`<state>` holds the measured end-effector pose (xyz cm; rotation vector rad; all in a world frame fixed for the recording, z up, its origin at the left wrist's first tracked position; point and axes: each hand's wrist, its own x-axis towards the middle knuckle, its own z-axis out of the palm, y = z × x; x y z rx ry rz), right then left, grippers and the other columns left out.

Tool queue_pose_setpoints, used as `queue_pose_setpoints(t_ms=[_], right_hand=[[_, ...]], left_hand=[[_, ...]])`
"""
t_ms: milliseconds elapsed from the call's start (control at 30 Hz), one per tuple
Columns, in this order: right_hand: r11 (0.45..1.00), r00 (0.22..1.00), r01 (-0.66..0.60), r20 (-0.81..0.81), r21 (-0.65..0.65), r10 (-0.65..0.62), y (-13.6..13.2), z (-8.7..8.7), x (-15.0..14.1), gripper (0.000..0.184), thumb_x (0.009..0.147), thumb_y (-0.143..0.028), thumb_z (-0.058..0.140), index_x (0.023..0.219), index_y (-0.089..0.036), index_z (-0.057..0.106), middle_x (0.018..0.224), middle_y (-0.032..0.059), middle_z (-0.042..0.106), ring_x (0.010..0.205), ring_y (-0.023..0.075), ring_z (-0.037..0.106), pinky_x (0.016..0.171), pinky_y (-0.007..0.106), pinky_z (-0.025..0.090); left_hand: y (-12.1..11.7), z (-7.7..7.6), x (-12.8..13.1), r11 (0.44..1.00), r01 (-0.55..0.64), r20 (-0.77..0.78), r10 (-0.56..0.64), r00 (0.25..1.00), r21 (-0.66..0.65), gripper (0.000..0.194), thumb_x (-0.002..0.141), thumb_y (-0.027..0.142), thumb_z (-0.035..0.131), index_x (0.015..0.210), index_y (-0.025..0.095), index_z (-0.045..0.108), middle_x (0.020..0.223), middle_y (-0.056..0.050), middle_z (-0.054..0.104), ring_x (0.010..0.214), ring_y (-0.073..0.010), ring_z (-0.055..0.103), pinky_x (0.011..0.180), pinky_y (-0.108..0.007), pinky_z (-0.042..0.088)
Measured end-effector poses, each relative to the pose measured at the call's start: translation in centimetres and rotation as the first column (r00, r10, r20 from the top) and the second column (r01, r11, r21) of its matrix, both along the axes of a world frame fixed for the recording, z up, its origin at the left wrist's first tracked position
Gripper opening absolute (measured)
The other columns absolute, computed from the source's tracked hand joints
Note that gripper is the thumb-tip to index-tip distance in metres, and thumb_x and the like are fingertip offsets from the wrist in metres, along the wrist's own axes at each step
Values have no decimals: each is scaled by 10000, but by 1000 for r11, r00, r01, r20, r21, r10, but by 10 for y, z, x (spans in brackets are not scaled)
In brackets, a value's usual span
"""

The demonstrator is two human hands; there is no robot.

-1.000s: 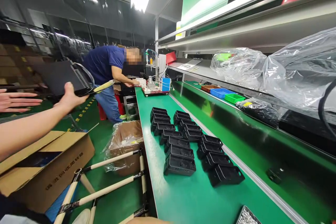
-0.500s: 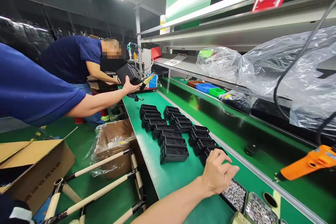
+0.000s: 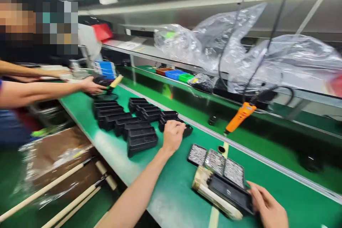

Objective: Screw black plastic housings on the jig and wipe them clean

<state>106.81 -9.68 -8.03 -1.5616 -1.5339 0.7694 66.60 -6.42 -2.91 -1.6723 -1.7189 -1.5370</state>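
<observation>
My left hand (image 3: 173, 137) has its fingers curled over a black plastic housing (image 3: 188, 130) at the near end of the right-hand row. At lower right, my right hand (image 3: 268, 205) grips the end of another black housing (image 3: 229, 189), which lies open side up against a pale, worn block-shaped holder (image 3: 213, 196). My right fingertips are partly hidden behind that housing's end. More black housings (image 3: 141, 139) stand in a row left of my left hand. Small trays of metal parts (image 3: 197, 154) sit between my two hands.
An orange power screwdriver (image 3: 240, 117) hangs on a cable at right. Clear plastic bags (image 3: 181, 42) lie on the shelf above small coloured bins (image 3: 175, 74). At left, a co-worker's hand (image 3: 93, 86) holds a dark item. A lined carton (image 3: 61, 153) stands beside the bench.
The view has swung right and down, bringing my right hand, the holder and its housing into sight. My left fingers have closed at the housing row. A co-worker's dark item is lower.
</observation>
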Motion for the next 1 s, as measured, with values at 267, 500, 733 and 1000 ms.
queue_pose_setpoints(t_ms=[267, 500, 733, 1000], right_hand=[[997, 987, -75, -144, -8, 73, -6, 3, -7, 578, 871, -676, 648, 1142, -172, 726, 834, 61, 706, 667, 192, 592, 634, 291, 498], [996, 979, -83, -186, -14, 79, -12, 2, -14, 572, 929, -644, 596, 1206, -151, 681, 759, 38, 660, 644, 189, 552, 617, 289, 449], [989, 971, -104, -224, -103, 79, -22, 12, -19, 446, 1001, -553, 581, 1239, -183, 656, 763, 13, 636, 684, 169, 544, 647, 273, 427], [999, 859, -2, -511, -51, -25, -13, 15, -8, 265, 1038, -460, 569, 1078, -218, 668, 841, 23, 627, 616, 140, 468, 542, 255, 382]], left_hand=[[11, -14, -30, 996, -89, 96, 89, 991, -9, 292, 1044, 396, 554, 951, 156, 691, 978, -58, 686, 1028, -226, 638, 984, -452, 491], [9, -12, -20, 999, -54, 48, 54, 997, -7, 428, 1063, 433, 459, 877, 200, 766, 957, -60, 717, 1015, -256, 613, 996, -480, 425], [-6, -13, 11, 997, 79, 21, -78, 997, -22, 289, 1026, 335, 507, 982, 349, 792, 1052, 27, 723, 1055, -247, 629, 1077, -512, 383], [-9, -26, 40, 931, 329, 8, -332, 943, -159, 405, 973, 212, 528, 1135, 533, 714, 1055, 99, 701, 1047, -245, 622, 983, -500, 472]])
